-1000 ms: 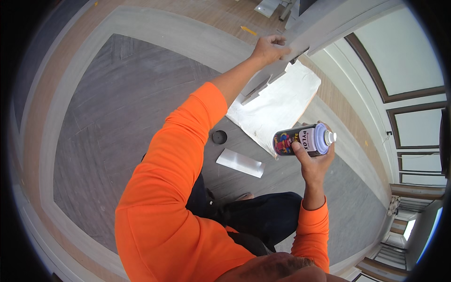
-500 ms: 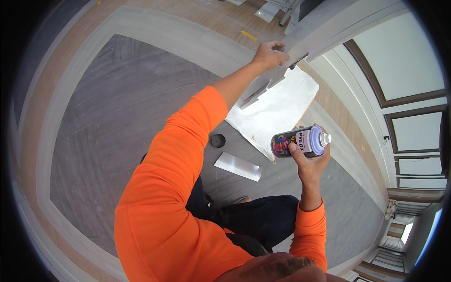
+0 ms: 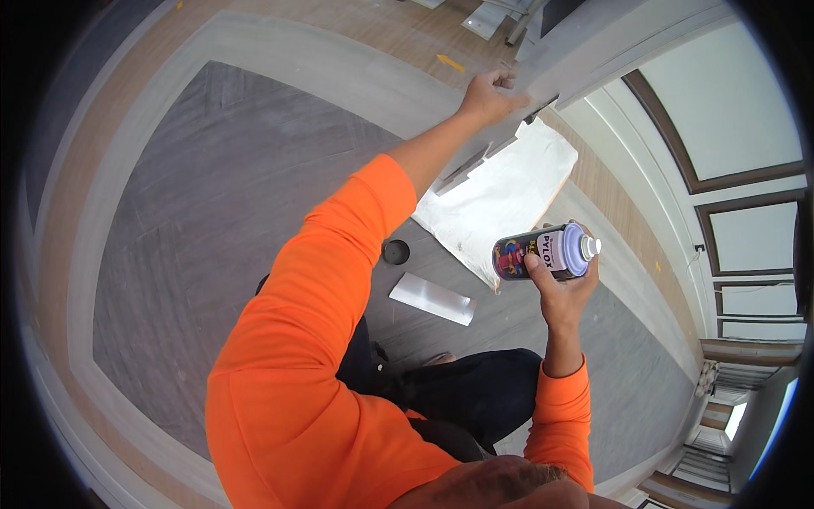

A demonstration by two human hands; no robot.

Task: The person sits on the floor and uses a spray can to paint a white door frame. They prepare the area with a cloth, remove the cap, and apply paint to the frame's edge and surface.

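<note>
My right hand (image 3: 566, 293) is wrapped around a spray paint can (image 3: 527, 256), dark with a colourful picture and a pale label. The can lies tilted nearly on its side, its white nozzle (image 3: 591, 247) pointing right. My left hand (image 3: 492, 99) is stretched far forward at the face of a long grey panel (image 3: 593, 51), thumb and fingers apart. Whether the fingertips touch the panel I cannot tell. Below the panel's dark notched lower edge, a white sheet (image 3: 509, 195) is spread on the floor.
On the grey floor (image 3: 212, 212) before me lie a round black cap (image 3: 395, 251) and a silvery flat strip (image 3: 432, 299). White wall panels with brown frames (image 3: 729, 110) stand at the right. More boards and a metal leg (image 3: 517, 30) are at the far top.
My left hand has shifted slightly to the right along the panel, its fingers a little more spread. The spray paint can stays in my right hand, almost unmoved.
</note>
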